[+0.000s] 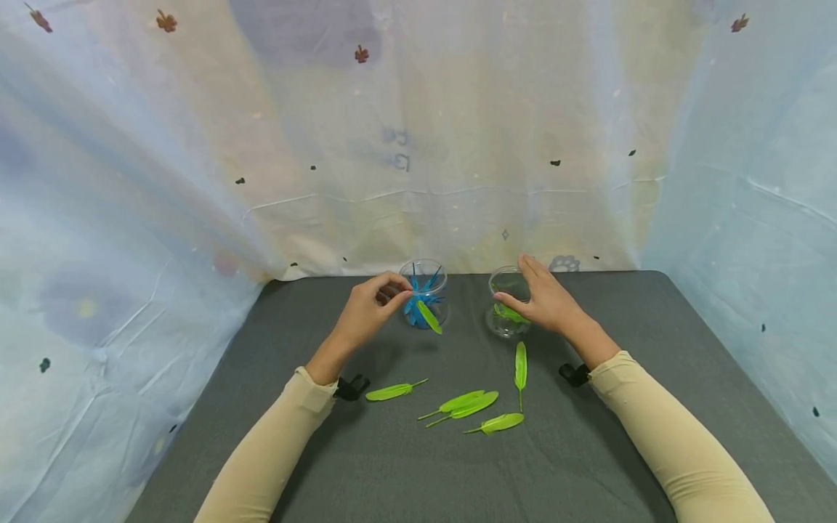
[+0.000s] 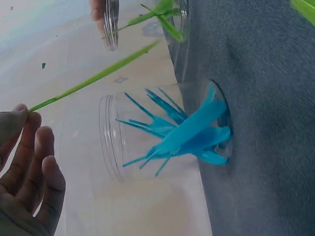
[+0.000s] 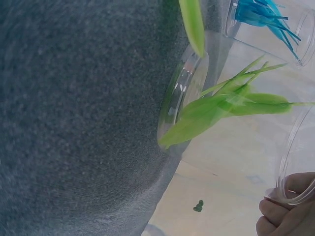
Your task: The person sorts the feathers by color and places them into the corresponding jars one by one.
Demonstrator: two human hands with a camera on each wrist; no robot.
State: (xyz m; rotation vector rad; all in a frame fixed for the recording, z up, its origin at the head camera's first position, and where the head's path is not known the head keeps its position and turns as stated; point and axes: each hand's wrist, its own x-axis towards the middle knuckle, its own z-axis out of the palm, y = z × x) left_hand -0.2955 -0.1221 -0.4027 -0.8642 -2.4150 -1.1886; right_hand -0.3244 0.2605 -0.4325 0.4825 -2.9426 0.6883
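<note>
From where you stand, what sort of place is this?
Probably a small screened-off work booth, likely indoors: patterned sheets hang behind and on both sides of a grey table, where loose green feathers lie in front of two clear jars.

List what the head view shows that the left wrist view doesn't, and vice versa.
Head only: both beige sleeves and all five green feathers lying on the table.

Left wrist only: the held feather edge-on, and the blue feathers with no feather across them.

Both: the left hand pinching that feather, part of the right hand, and two clear jars, one with blue feathers, one with green ones.
</note>
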